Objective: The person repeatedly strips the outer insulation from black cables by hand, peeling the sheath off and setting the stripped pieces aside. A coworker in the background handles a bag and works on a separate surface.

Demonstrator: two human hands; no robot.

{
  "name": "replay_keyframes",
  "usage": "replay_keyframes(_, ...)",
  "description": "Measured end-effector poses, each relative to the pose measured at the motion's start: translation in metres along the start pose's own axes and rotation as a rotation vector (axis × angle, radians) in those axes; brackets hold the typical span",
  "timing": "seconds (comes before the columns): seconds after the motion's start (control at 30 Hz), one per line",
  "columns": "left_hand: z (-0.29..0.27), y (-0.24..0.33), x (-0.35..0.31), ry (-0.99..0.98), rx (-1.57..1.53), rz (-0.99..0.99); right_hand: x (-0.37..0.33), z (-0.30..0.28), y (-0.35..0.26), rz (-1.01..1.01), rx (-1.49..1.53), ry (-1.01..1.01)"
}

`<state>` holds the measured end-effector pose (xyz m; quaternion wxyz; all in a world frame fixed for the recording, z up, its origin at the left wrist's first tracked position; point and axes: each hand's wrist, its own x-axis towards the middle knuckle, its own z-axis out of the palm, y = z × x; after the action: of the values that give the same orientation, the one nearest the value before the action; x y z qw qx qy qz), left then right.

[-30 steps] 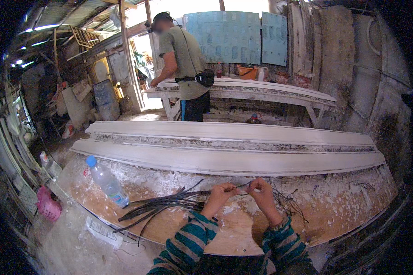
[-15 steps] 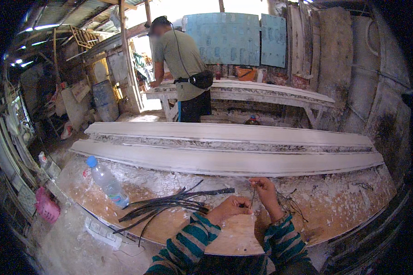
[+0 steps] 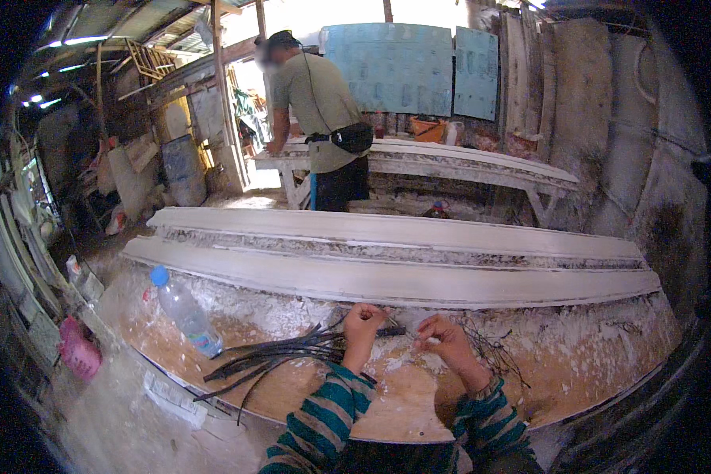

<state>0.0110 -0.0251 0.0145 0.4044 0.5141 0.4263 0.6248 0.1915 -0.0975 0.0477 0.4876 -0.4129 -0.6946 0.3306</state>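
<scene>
Both my hands are raised over the near part of the worktable, fingers pinched. My left hand [image 3: 362, 332] is at the right end of a bundle of black strips [image 3: 280, 354], its fingertips near the nearer white strip. A hand's width to its right is my right hand [image 3: 448, 346], turned toward the left one. A thin, stringy strand [image 3: 395, 321] runs faintly between the two sets of fingertips; its exact kind is too small to make out. Behind my right hand lies a loose tangle of thin dark strands [image 3: 494, 347].
Two long white moulded strips [image 3: 403, 276] cross the white-spattered table [image 3: 584, 379]. A clear bottle with a blue cap [image 3: 186, 316] lies at the left. Across from me a person [image 3: 324, 118] leans over a white bench [image 3: 458, 166]. A pink bag [image 3: 80, 347] is at far left.
My left hand has moved up and left, away from the table's near edge. My right hand has shifted slightly down and left. The view has tilted a little.
</scene>
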Motion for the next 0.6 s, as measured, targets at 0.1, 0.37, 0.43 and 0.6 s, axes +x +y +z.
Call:
replay_keyframes(0.1, -0.002, 0.007, -0.003, -0.021, 0.117, -0.039, -0.007, 0.013, -0.019, 0.073, 0.144, -0.206)
replay_keyframes(0.37, 0.003, 0.017, -0.012, -0.183, 0.106, -0.001, -0.002, 0.007, -0.023, -0.014, 0.094, -0.271)
replay_keyframes(0.43, 0.006, 0.015, -0.015, -0.266, 0.076, 0.003, -0.003, 0.004, -0.017, -0.038, 0.074, -0.233)
replay_keyframes(0.6, 0.015, 0.02, -0.026, -0.455, 0.311, -0.116, 0.003, -0.006, 0.003, 0.086, 0.03, 0.065)
